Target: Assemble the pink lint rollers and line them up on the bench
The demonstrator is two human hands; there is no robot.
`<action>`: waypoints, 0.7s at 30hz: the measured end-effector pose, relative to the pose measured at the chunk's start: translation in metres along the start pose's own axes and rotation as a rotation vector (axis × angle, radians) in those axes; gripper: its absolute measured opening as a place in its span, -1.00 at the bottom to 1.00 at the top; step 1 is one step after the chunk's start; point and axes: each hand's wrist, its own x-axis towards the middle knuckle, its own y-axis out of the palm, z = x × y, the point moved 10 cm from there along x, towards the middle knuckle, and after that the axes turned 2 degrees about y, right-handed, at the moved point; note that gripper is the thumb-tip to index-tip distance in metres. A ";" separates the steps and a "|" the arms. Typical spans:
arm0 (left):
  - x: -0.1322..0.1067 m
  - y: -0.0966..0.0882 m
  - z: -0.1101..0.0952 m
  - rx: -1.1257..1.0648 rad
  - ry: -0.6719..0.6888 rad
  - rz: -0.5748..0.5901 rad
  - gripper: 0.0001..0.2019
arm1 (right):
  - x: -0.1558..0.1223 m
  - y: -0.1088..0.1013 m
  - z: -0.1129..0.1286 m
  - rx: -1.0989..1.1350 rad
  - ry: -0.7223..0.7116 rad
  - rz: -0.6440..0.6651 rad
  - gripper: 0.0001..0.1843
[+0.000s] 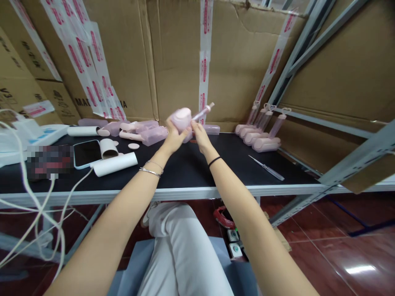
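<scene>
My left hand (173, 137) is closed round a pink lint-roller body (182, 117), held up above the black table top (191, 168). A thin pink handle rod (205, 110) sticks out of it toward the upper right. My right hand (200, 135) pinches the same piece from the right side, fingers pressed on it just under the rod. Both arms reach forward over my lap.
Several finished pink rollers (261, 137) lean in a row at the back right. A screwdriver (267, 167) lies right of my hands. At left lie white paper rolls (115, 163), a phone (86, 153), pink parts (145, 131) and white cables (37, 205). Cardboard boxes wall the back.
</scene>
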 end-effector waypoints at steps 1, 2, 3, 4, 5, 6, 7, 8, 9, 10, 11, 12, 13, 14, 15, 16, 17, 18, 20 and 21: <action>-0.004 0.013 -0.004 0.028 0.011 0.095 -0.19 | 0.004 0.001 -0.007 0.089 0.034 0.017 -0.38; -0.008 0.025 -0.007 0.076 0.018 0.198 -0.13 | 0.008 -0.003 -0.013 0.152 0.060 0.001 -0.37; -0.014 0.037 -0.008 0.137 0.021 0.293 -0.10 | 0.012 -0.012 -0.020 0.190 0.088 -0.048 -0.38; -0.019 0.046 -0.009 0.193 0.024 0.376 -0.10 | 0.015 -0.023 -0.027 0.207 0.122 -0.112 -0.42; -0.023 0.053 -0.009 0.234 0.027 0.443 -0.10 | 0.016 -0.036 -0.034 0.201 0.160 -0.191 -0.47; -0.027 0.057 -0.009 0.258 0.027 0.495 -0.12 | 0.015 -0.051 -0.041 0.163 0.200 -0.283 -0.51; -0.031 0.059 -0.008 0.271 0.019 0.532 -0.12 | 0.012 -0.068 -0.045 0.094 0.236 -0.389 -0.56; -0.033 0.059 -0.006 0.277 0.000 0.561 -0.13 | 0.005 -0.087 -0.046 -0.008 0.264 -0.506 -0.60; -0.036 0.058 -0.005 0.283 -0.023 0.583 -0.13 | -0.003 -0.105 -0.044 -0.139 0.279 -0.624 -0.63; -0.038 0.057 -0.003 0.289 -0.043 0.603 -0.14 | -0.011 -0.120 -0.039 -0.282 0.281 -0.726 -0.66; -0.040 0.056 -0.002 0.295 -0.056 0.620 -0.16 | -0.018 -0.131 -0.032 -0.418 0.267 -0.798 -0.69; -0.042 0.056 -0.001 0.298 -0.061 0.637 -0.17 | -0.022 -0.138 -0.026 -0.533 0.241 -0.832 -0.71; -0.043 0.056 -0.001 0.301 -0.064 0.654 -0.17 | -0.024 -0.142 -0.022 -0.621 0.215 -0.842 -0.72; -0.045 0.057 0.000 0.304 -0.069 0.672 -0.18 | -0.025 -0.145 -0.022 -0.682 0.200 -0.838 -0.72; -0.046 0.058 0.001 0.309 -0.078 0.689 -0.18 | -0.025 -0.148 -0.024 -0.717 0.203 -0.834 -0.72; -0.048 0.059 0.002 0.315 -0.089 0.706 -0.18 | -0.027 -0.152 -0.029 -0.736 0.227 -0.841 -0.72; -0.049 0.060 0.003 0.322 -0.098 0.719 -0.18 | -0.028 -0.157 -0.034 -0.742 0.264 -0.856 -0.71; -0.050 0.061 0.004 0.326 -0.105 0.729 -0.18 | -0.028 -0.160 -0.041 -0.737 0.297 -0.860 -0.69; -0.051 0.063 0.005 0.328 -0.107 0.740 -0.20 | -0.024 -0.161 -0.051 -0.694 0.325 -0.820 -0.65; -0.051 0.064 0.005 0.329 -0.105 0.744 -0.20 | -0.020 -0.160 -0.055 -0.670 0.323 -0.791 -0.63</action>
